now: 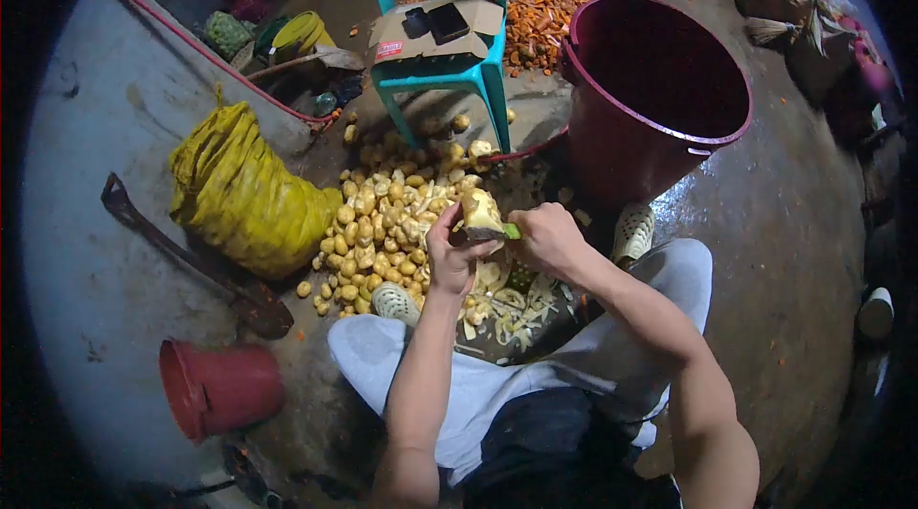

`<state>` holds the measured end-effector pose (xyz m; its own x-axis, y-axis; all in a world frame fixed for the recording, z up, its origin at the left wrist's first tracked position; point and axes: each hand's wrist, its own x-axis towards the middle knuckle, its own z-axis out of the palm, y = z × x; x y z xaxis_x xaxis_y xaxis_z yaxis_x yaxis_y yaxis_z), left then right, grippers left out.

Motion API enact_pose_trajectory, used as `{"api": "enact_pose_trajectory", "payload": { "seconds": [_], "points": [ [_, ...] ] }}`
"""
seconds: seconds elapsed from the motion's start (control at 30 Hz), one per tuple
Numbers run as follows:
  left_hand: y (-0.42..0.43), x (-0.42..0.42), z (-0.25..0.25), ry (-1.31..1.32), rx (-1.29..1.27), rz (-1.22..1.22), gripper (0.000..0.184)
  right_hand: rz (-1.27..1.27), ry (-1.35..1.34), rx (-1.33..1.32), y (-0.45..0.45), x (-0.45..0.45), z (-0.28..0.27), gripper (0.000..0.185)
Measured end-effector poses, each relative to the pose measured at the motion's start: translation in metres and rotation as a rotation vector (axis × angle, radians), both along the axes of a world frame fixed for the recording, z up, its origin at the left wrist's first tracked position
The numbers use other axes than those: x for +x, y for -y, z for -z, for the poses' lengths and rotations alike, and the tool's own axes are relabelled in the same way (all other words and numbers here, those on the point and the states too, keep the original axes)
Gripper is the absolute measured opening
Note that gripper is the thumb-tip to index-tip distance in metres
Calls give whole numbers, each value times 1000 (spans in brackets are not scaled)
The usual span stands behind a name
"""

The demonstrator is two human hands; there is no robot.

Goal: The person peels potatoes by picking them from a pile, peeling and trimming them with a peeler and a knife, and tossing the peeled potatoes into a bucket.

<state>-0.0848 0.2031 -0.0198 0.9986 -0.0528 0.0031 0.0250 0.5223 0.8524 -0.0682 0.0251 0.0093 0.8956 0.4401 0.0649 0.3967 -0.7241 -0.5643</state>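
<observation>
My left hand (451,255) is closed around a partly peeled potato (481,210), pale yellow and held upright in front of me. A knife with a green handle (513,232) is gripped in my right hand (550,239). Its dark blade (486,233) lies against the potato's lower side. Below my hands, peelings (521,313) are scattered on the floor between my feet. A large heap of potatoes (382,227) spreads to the left and beyond my hands. My right fingers cover part of the knife handle.
A tall maroon bin (622,141) stands at right, close to my shoe. A teal plastic chair (488,83) holds cardboard and two dark phone-like items. Behind it lie orange carrots (545,11). Leftward are a full yellow sack (253,193), a shovel (182,246) and a red bucket (229,389).
</observation>
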Motion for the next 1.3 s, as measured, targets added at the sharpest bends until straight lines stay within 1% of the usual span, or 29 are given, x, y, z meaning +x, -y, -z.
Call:
{"api": "enact_pose_trajectory", "payload": {
  "seconds": [0.1, 0.13, 0.17, 0.23, 0.33, 0.4, 0.47, 0.53, 0.57, 0.67, 0.7, 0.73, 0.77, 0.8, 0.83, 0.87, 0.93, 0.97, 1.03, 1.07, 1.17, 1.3],
  "points": [
    [-1, -3, -9, -24, 21, 54, 69, 9, 24, 58, 5, 5, 14, 17],
    [-2, -4, -10, -43, 19, 87, 68, 10, 20, 58, 6, 4, 18, 17],
    [-1, -4, -7, -44, 32, 68, 67, 23, 10, 27, 6, 8, 19, 17],
    [-2, -3, -9, -30, 19, 67, 66, 20, -12, -31, 4, 8, 6, 18],
    [-1, -5, -17, -46, 24, 100, 66, 33, -17, -6, 0, -1, -7, 19],
    [-1, -7, -16, -19, 74, 110, 66, 51, -64, 2, 5, 14, 22, 21],
    [-2, -6, -19, -39, 100, 121, 65, 73, -89, 10, 8, 18, 23, 22],
    [-1, -8, -21, -7, 119, 106, 69, 79, -134, 18, 6, 10, 5, 24],
    [-2, -8, -20, 11, 122, 116, 70, 33, -90, 6, 5, 11, 9, 23],
    [-2, -12, -25, -12, 102, 143, 72, 67, -122, -57, 9, 21, 23, 23],
    [-3, -11, -24, -45, 108, 131, 74, 107, -222, -89, 14, 27, 31, 28],
    [-3, -10, -24, -37, 108, 136, 74, 113, -215, -89, 17, 31, 39, 28],
    [-4, -10, -24, -2, 96, 121, 75, 26, -134, -136, 18, 35, 48, 31],
    [-5, -10, -25, 27, 84, 104, 76, -64, -58, -184, 17, 34, 43, 34],
    [-6, -10, -25, 38, 52, 109, 76, 88, -186, -21, 14, 29, 35, 36],
    [-6, -9, -25, 41, 49, 104, 76, 84, -183, -24, 15, 29, 33, 36],
    [-6, -10, -22, 10, -26, 0, 76, 65, -139, 105, 14, 26, 28, 27],
    [-5, -10, -21, 21, -30, -51, 75, 63, -141, 105, 12, 21, 25, 27],
    [-4, -8, -17, 66, -11, -72, 76, -19, 17, 152, 6, 6, 6, 24],
    [-4, -7, -14, 110, 8, -92, 76, -39, 3, 64, 4, 3, 5, 24],
    [0, -7, -8, 140, 27, -129, 82, -66, 42, 50, 0, 0, 3, 25],
    [3, -4, -9, 142, 46, -150, 89, -70, 83, 52, 1, 1, 2, 21]
  ]
}}
